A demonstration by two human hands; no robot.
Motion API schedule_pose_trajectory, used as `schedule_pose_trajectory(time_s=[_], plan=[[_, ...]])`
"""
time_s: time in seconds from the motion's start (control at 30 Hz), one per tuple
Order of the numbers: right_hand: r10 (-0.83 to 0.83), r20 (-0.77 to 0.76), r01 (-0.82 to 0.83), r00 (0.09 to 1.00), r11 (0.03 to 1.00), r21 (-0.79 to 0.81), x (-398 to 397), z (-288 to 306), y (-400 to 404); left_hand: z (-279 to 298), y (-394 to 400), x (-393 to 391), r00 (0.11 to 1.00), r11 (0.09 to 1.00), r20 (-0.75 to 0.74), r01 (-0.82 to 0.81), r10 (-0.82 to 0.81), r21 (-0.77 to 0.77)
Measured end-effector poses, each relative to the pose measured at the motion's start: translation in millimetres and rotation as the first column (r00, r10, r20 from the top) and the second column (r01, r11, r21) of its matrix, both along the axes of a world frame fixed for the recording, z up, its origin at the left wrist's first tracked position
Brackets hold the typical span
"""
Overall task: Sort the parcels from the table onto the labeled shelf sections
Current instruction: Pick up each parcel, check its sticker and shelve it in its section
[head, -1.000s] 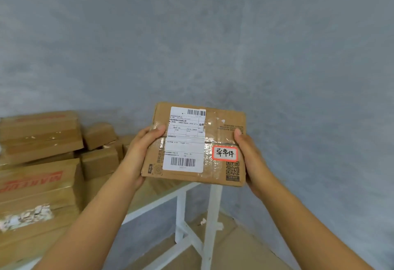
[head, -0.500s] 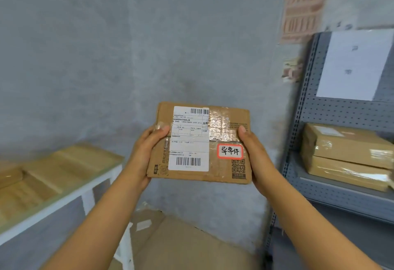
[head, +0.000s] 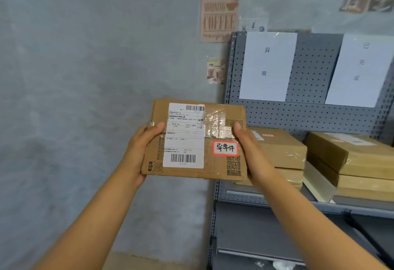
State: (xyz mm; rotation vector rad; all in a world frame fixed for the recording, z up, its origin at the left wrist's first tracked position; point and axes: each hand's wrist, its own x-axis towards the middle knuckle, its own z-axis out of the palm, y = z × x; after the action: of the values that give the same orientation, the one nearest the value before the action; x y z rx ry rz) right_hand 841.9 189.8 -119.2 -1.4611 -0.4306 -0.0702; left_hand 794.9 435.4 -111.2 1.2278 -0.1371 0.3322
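Observation:
A flat brown cardboard parcel (head: 215,163) with a white shipping label and a small red-bordered handwritten sticker is held up in front of me. My left hand (head: 141,148) grips its left edge, thumb on top. Its right edge sits in my right hand (head: 248,148), thumb over the top face. The parcel hangs in the air just left of a grey pegboard shelf (head: 309,116). Two white paper signs hang on the shelf back: a left sign (head: 266,67) and a right sign (head: 360,69). Stacked parcels lie under the left sign (head: 281,148) and under the right sign (head: 358,159).
A bare grey wall fills the left half. A coffee poster (head: 219,11) and a small picture are stuck on it beside the shelf. A lower grey shelf level (head: 266,227) sits beneath. Cardboard (head: 128,261) lies on the floor at the bottom.
My view has swung right: the table with its boxes has left the frame and the shelf with its signs and stacked parcels has come into view. Both hands still hold the parcel.

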Motion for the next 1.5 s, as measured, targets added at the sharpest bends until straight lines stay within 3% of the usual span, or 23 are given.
schedule_pose_trajectory(time_s=[0.17,0.7,0.93,1.17,1.5], plan=[[-0.156,-0.006,0.156,0.988,0.987,-0.035,41,10,-61,4,-65,66,0.993,0.993,-0.001,0.12,-0.12,-0.012],[-0.087,-0.06,0.088,0.994,0.996,0.005,198,33,-211,37,-218,219,0.98,0.984,-0.084,0.176,-0.178,-0.027],[-0.065,-0.169,0.084,0.983,0.991,0.106,255,24,-235,37,-244,273,0.967,0.981,-0.179,0.19,-0.179,0.044],[-0.077,-0.264,0.07,0.962,0.997,-0.033,303,21,-247,27,-245,329,0.94,0.975,-0.268,0.223,-0.212,0.009],[-0.1,-0.341,0.122,0.935,0.991,0.046,349,11,-239,13,-236,384,0.922,0.973,-0.339,0.223,-0.187,0.068]])
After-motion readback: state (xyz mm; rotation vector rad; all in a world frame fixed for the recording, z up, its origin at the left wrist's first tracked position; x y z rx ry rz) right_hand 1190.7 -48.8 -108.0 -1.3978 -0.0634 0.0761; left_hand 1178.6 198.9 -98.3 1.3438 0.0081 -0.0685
